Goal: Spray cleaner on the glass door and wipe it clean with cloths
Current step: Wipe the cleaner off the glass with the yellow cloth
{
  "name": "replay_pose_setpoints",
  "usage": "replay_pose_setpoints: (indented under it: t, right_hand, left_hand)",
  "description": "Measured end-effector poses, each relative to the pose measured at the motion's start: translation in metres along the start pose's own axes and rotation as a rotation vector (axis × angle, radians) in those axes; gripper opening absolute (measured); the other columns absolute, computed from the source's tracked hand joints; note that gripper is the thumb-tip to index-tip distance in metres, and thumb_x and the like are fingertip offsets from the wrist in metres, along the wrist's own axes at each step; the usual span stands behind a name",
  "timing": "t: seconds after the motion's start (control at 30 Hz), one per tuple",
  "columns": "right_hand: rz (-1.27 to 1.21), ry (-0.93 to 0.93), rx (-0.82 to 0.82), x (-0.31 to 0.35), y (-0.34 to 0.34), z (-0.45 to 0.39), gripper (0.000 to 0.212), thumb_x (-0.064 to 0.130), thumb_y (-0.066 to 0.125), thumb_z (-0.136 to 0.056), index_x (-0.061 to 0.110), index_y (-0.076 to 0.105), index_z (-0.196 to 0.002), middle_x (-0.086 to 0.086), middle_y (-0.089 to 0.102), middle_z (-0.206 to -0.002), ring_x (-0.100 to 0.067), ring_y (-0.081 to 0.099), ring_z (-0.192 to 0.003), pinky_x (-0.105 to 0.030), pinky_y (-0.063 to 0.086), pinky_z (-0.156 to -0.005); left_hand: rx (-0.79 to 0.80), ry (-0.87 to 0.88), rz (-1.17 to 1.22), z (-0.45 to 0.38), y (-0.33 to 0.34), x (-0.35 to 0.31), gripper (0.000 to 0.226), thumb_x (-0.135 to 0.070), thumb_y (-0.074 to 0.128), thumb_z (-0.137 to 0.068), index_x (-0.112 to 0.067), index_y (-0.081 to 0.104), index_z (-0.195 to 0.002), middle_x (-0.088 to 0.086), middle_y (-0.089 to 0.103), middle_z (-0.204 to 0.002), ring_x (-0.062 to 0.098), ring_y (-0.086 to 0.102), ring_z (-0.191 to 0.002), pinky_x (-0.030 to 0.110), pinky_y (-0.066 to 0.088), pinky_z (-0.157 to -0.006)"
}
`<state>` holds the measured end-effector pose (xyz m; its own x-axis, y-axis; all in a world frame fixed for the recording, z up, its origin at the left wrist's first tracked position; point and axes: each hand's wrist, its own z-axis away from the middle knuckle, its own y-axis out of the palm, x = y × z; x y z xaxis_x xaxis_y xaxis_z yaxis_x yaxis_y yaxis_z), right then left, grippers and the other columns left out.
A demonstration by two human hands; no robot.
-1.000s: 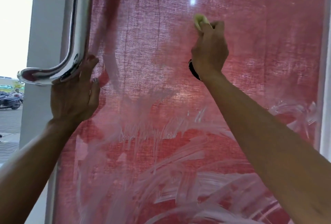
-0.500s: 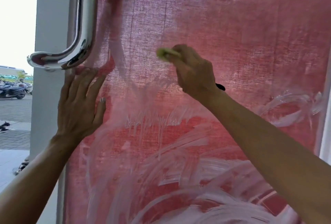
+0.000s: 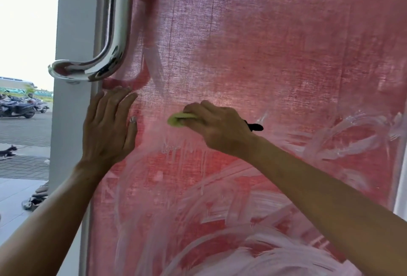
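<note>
The right hand (image 3: pixel 222 128) has its grip curled around a small yellow-green cloth (image 3: pixel 179 119), fingers folded over it so that only a wad of it shows past the fingertips, pressed against the glass door (image 3: pixel 275 55). A black object (image 3: pixel 255 127) sticks out beside the wrist of that hand; what it is cannot be told. The left hand (image 3: pixel 109 128) has no grip on anything: it lies flat on the glass with straight fingers pointing up, just below the curved end of the chrome door handle (image 3: pixel 105 62) and just left of the cloth. The fingertips lie near the handle's bend without touching it. A red fabric curtain (image 3: pixel 286 22) hangs behind the pane. White streaks of cleaner (image 3: pixel 253 253) cover the lower half of the glass in broad arcs, and more swirls sit at the right edge; the upper part looks hazy. To the left, past the white door frame (image 3: pixel 72 33), parked motorbikes (image 3: pixel 19 106) stand on pavement outside.
</note>
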<state>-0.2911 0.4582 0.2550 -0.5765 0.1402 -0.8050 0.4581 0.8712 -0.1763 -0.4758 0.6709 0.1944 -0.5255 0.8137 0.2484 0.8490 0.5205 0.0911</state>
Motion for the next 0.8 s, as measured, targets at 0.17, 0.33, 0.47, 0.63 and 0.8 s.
replay_pose_setpoints:
  t: [0.17,0.33,0.47,0.63,0.8]
  right_hand:
    - [0.063,0.602,-0.264,-0.039,-0.011,-0.027,0.045,-0.007,0.057,-0.092,0.021,0.073,-0.124,-0.006,0.066,-0.11,-0.018,0.057,-0.076,-0.025,0.044,-0.043]
    - [0.072,0.49,-0.237,-0.012,0.001,-0.035,0.041,-0.006,0.063,-0.091,0.017,0.073,-0.123,-0.01,0.067,-0.111,-0.024,0.062,-0.079,-0.025,0.046,-0.04]
    - [-0.009,0.038,-0.043,0.037,0.02,-0.01,0.034,0.014,0.041,-0.11,0.013,0.073,-0.121,-0.007,0.069,-0.112,-0.019,0.06,-0.085,-0.023,0.045,-0.046]
    - [-0.033,-0.03,-0.024,0.022,0.015,-0.013,0.045,0.012,0.028,-0.112,0.011,0.072,-0.121,-0.006,0.067,-0.108,-0.016,0.055,-0.081,-0.023,0.043,-0.041]
    - [0.037,0.715,-0.329,-0.035,-0.002,-0.049,0.047,-0.006,0.056,-0.092,0.021,0.072,-0.126,-0.008,0.064,-0.109,-0.02,0.057,-0.078,-0.025,0.043,-0.046]
  left_hand:
    - [0.003,-0.006,0.01,0.0,0.0,-0.001,0.045,-0.017,0.048,-0.097,0.005,0.056,-0.136,0.028,0.059,-0.137,0.045,0.055,-0.128,0.057,0.038,-0.113]
    - [-0.006,-0.013,0.019,0.001,-0.001,0.0,0.045,-0.016,0.047,-0.098,0.005,0.055,-0.136,0.028,0.058,-0.137,0.045,0.054,-0.128,0.056,0.038,-0.112]
    - [-0.002,-0.019,0.025,0.002,-0.002,-0.001,0.044,-0.016,0.046,-0.099,0.006,0.056,-0.136,0.028,0.058,-0.137,0.044,0.054,-0.128,0.056,0.039,-0.111]
    - [0.007,-0.023,0.027,0.001,-0.004,-0.002,0.043,-0.016,0.047,-0.099,0.005,0.056,-0.136,0.028,0.058,-0.136,0.044,0.054,-0.127,0.055,0.038,-0.112]
    - [0.0,-0.041,0.047,0.0,-0.002,-0.004,0.043,-0.016,0.046,-0.099,0.006,0.057,-0.135,0.028,0.059,-0.135,0.045,0.054,-0.126,0.057,0.04,-0.11]
